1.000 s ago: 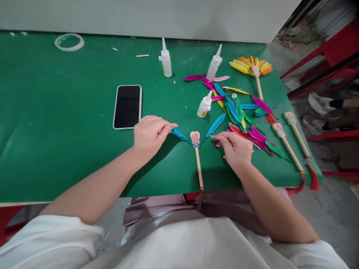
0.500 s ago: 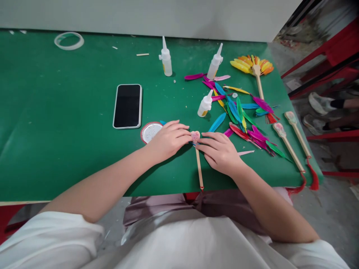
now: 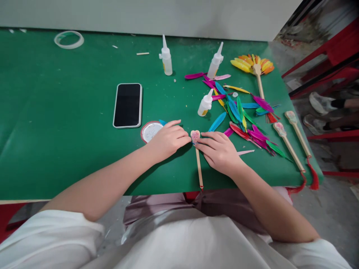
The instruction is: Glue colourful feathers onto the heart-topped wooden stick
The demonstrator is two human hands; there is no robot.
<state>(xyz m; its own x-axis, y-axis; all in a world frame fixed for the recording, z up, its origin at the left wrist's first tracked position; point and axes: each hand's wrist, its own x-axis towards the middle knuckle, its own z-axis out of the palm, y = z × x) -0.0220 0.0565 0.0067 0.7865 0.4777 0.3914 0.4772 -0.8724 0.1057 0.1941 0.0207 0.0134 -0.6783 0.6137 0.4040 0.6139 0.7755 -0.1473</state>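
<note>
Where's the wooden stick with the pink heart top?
Just right of centre in the head view, the wooden stick lies on the green table, its pink heart top between the left hand and right hand.

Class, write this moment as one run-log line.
left hand: at stick, contact unclear; right hand: touching stick's head; bottles: upright; phone: flat

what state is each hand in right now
Left hand: fingertips beside the heart-shaped stick head; grip can't be told.
Right hand: fingertips on it; grip can't be told.
</note>
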